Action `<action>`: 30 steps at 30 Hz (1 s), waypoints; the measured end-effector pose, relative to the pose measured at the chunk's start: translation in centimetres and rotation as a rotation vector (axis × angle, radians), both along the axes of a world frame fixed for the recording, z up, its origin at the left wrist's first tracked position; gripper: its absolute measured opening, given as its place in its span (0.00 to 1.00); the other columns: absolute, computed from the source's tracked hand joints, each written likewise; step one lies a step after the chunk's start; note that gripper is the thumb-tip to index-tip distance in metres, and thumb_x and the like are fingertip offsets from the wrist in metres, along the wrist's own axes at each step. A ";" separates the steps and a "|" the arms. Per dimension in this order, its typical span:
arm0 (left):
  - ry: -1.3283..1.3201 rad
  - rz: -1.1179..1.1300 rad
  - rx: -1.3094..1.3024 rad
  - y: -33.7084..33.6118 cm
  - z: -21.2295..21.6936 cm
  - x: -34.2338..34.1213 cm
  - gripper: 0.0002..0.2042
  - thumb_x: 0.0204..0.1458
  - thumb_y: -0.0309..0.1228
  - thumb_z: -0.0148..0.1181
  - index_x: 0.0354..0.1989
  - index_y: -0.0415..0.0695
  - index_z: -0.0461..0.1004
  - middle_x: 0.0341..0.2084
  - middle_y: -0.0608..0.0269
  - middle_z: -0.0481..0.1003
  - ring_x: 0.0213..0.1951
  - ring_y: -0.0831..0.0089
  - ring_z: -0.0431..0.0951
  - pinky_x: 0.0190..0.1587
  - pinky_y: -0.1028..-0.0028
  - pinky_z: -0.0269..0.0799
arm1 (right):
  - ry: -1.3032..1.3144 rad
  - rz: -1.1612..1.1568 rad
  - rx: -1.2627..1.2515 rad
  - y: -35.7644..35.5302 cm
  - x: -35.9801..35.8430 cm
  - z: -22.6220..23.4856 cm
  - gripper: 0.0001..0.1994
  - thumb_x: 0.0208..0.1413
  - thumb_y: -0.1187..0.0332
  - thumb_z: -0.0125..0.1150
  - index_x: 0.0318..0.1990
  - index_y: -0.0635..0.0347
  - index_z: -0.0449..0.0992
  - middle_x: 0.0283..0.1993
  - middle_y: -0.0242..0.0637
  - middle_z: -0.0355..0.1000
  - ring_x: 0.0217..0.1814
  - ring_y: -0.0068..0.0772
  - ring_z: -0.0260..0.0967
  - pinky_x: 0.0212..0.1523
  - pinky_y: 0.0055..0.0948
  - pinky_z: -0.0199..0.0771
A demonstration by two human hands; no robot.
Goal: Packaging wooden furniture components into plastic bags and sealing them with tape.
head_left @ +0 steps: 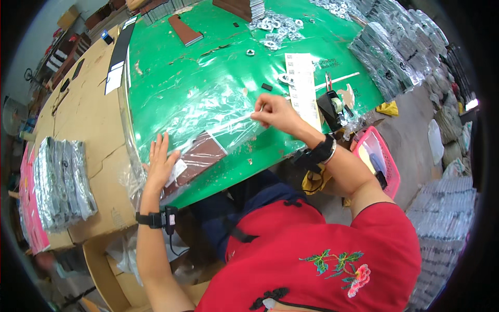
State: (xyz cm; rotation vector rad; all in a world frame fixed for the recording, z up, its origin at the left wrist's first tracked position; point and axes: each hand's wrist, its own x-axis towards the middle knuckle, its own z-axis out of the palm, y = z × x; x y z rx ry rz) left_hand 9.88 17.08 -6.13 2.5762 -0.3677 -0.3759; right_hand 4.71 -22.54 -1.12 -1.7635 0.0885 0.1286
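Observation:
A flat brown rectangular piece (200, 160) lies at the near edge of the green table inside a clear plastic bag (179, 112). My left hand (162, 161) rests on the bag at the piece's left end, fingers stretched out and apart. A small white label shows beside its palm. My right hand (275, 113) is held over the table at the right end of the bag, thumb and fingertips pinched together. The bag's pale edge strip runs up to these fingertips; whatever lies between them is too small to make out.
A long sheet of stickers (301, 86) lies beyond my right hand, next to a tape dispenser (332, 106). Loose round metal pieces (275, 26) lie farther back. Bagged stacks (387, 62) line the right; more bagged pieces (62, 182) stand left. A pink basket (392, 169) sits below.

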 end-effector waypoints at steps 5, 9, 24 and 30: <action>0.081 0.065 0.126 -2.8 3.6 -0.5 0.36 0.63 0.51 0.53 0.78 0.64 0.48 0.79 0.65 0.42 0.79 0.58 0.37 0.65 0.22 0.25 | -0.061 -0.175 -0.557 -6.6 6.0 2.6 0.14 0.57 0.62 0.66 0.48 0.57 0.79 0.29 0.40 0.80 0.32 0.33 0.80 0.38 0.36 0.79; 0.003 0.047 0.058 -2.0 1.8 -0.7 0.37 0.62 0.52 0.54 0.78 0.63 0.49 0.79 0.66 0.43 0.79 0.58 0.38 0.65 0.22 0.28 | -0.261 -0.384 -0.970 -10.5 13.4 -1.1 0.25 0.56 0.60 0.68 0.60 0.53 0.73 0.47 0.50 0.78 0.50 0.47 0.78 0.50 0.45 0.77; -0.069 0.083 0.077 -2.9 2.7 -1.1 0.36 0.60 0.54 0.56 0.76 0.61 0.55 0.77 0.68 0.51 0.78 0.59 0.46 0.68 0.25 0.33 | -0.259 -0.346 -1.366 -13.7 19.3 -4.4 0.16 0.54 0.59 0.68 0.43 0.62 0.79 0.38 0.49 0.78 0.38 0.46 0.80 0.38 0.43 0.81; -0.144 0.179 -0.034 -2.2 2.1 -1.8 0.35 0.61 0.52 0.57 0.76 0.56 0.57 0.74 0.61 0.59 0.75 0.57 0.52 0.70 0.31 0.36 | 0.008 -0.164 -0.185 -8.1 11.8 3.0 0.14 0.63 0.60 0.53 0.38 0.64 0.76 0.36 0.38 0.79 0.33 0.28 0.79 0.33 0.33 0.80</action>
